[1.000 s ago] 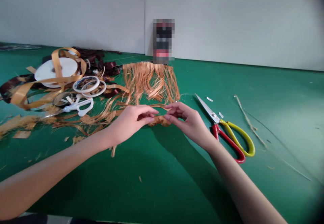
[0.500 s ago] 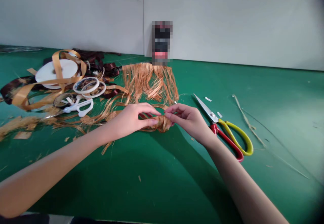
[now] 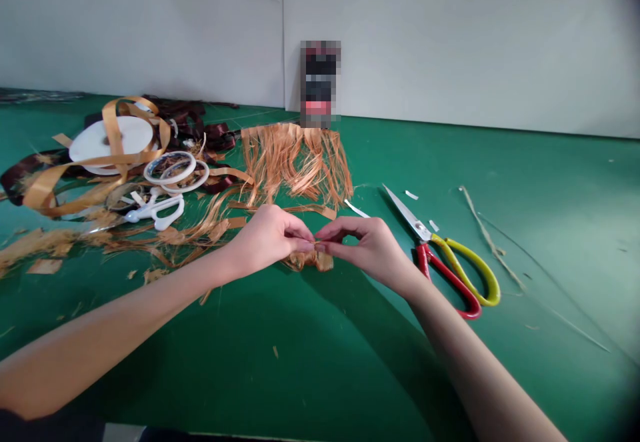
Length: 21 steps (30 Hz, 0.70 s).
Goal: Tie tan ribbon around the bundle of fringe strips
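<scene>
A gathered loop of shiny golden-brown ribbon (image 3: 309,262) hangs just under my fingertips, low over the green table. My left hand (image 3: 273,241) pinches its upper edge between thumb and fingers. From the other side my right hand (image 3: 367,247) pinches at the same spot, so the two sets of fingertips meet. The fingers cover most of the ribbon's top. Behind them lies a flat strip of brown ribbon (image 3: 320,211), and a thin white strip (image 3: 356,209) shows beyond my right hand.
Red-and-yellow-handled scissors (image 3: 425,235) lie open at right, near a string (image 3: 493,242). A fringe of copper-coloured strips (image 3: 297,162) lies behind. At left are a ribbon spool (image 3: 137,132), tape rolls (image 3: 170,169), white-handled scissors (image 3: 160,210) and scraps. A blurred upright object (image 3: 320,85) leans on the wall.
My hands have come together, the right moving slightly left and down. The ribbon loop now hangs below the fingertips. More of the white strip and the flat ribbon behind shows.
</scene>
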Motion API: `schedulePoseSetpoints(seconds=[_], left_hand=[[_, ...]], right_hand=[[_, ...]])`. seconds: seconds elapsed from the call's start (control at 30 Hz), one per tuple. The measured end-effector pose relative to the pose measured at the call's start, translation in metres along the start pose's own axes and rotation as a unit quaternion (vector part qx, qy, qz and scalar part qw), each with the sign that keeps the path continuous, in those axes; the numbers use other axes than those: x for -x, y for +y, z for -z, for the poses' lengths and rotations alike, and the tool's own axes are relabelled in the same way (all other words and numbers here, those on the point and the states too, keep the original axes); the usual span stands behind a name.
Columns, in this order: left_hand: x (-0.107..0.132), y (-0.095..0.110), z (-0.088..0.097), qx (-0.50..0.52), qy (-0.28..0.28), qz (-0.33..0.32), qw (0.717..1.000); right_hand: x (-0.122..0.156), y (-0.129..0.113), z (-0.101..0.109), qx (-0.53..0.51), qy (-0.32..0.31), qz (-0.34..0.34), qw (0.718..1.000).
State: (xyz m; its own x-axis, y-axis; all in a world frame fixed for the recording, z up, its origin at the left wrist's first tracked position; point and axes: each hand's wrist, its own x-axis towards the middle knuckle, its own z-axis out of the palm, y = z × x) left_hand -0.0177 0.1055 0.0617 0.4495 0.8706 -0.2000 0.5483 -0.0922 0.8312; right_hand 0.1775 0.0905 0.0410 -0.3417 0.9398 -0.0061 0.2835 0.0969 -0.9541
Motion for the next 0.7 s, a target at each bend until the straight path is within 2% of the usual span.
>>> schedulePoseSetpoints(seconds=[0.2,0.4,0.53,0.7], left_hand=[[-0.003,-0.001,0.004,0.011,-0.018,0.0,1.0],[-0.008,-0.014,0.01,0.065,-0.063,-0.016,0.996],[-0.008,-0.022,0.015,0.09,-0.086,-0.013,0.992],[-0.002,-0.021,0.021,0.055,-0.082,-0.031,0.995]], right_hand=[[0.0,0.002,-0.001,-0.023,0.005,-0.003,1.0],[-0.002,0.004,0.002,-0.033,0.012,0.002,0.999],[-0.004,0.006,0.005,-0.042,0.04,-0.016,0.998],[-0.007,0.009,0.009,-0.069,0.058,-0.043,0.995]])
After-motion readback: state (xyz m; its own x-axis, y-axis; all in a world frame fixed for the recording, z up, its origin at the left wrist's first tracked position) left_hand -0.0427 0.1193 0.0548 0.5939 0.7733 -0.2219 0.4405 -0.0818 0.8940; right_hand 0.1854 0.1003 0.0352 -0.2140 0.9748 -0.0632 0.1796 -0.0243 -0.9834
